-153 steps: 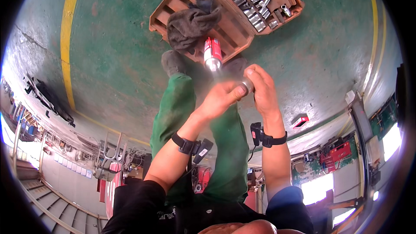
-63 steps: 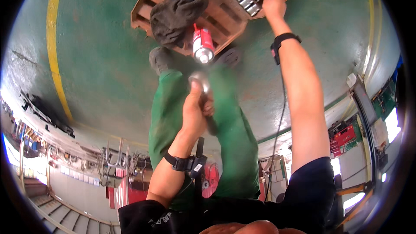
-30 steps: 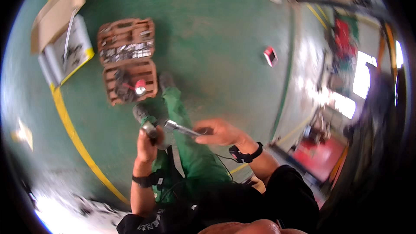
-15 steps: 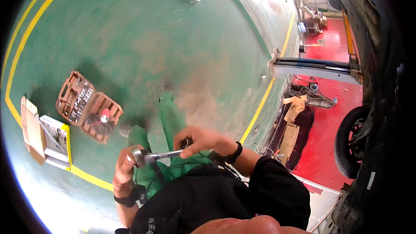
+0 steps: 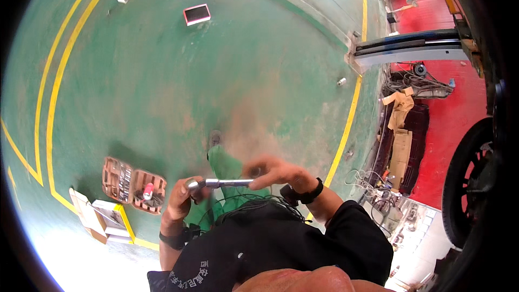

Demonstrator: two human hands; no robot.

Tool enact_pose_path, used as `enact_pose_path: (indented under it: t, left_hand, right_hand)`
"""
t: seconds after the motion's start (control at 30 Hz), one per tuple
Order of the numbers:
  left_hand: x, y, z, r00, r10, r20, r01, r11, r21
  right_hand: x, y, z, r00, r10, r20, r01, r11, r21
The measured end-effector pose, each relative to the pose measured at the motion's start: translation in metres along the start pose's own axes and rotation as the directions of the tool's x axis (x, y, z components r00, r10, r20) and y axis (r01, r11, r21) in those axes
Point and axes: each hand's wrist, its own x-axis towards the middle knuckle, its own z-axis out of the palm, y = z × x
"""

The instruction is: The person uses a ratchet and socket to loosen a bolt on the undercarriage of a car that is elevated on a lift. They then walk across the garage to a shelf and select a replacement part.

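Ratchet wrench, chrome, slim, held level in front of the person's chest above the green floor. Left hand closed around the head end of the wrench, fingers wrapped tight, black strap on the wrist. Right hand gripping the handle end, fingers curled over it, black wristband just behind. Both hands clamped on the one tool, a short stretch of bare shaft showing between them. Green trouser legs of the same person directly beneath the wrench, a shoe at the far end. Tool case, brown, lying open on the floor near the left hand, one half lined with sockets, a small red can resting in the other half. Cardboard and papers just beside the case, along a yellow floor line near the floor's lower left edge. Small red-framed flat object well apart, toward the floor's far edge. Loose cables and cardboard scraps at the right edge, where the green floor meets red. Dark wheel at the far right.
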Motion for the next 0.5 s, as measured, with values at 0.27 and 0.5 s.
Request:
enact_pose_path:
  t: [0.27,0.5]
  left_hand:
    - [0.156,0.104,0.093,0.955,-0.108,0.276,0.071,0.988,0.14]
    - [0.329,0.174,0.159,0.855,-0.275,0.441,0.147,0.942,0.302]
  right_hand:
    - [-0.061,-0.119,-0.111,0.972,-0.167,-0.166,0.172,0.985,0.013]
    - [-0.094,-0.214,-0.239,0.919,-0.179,-0.35,0.082,0.958,-0.276]
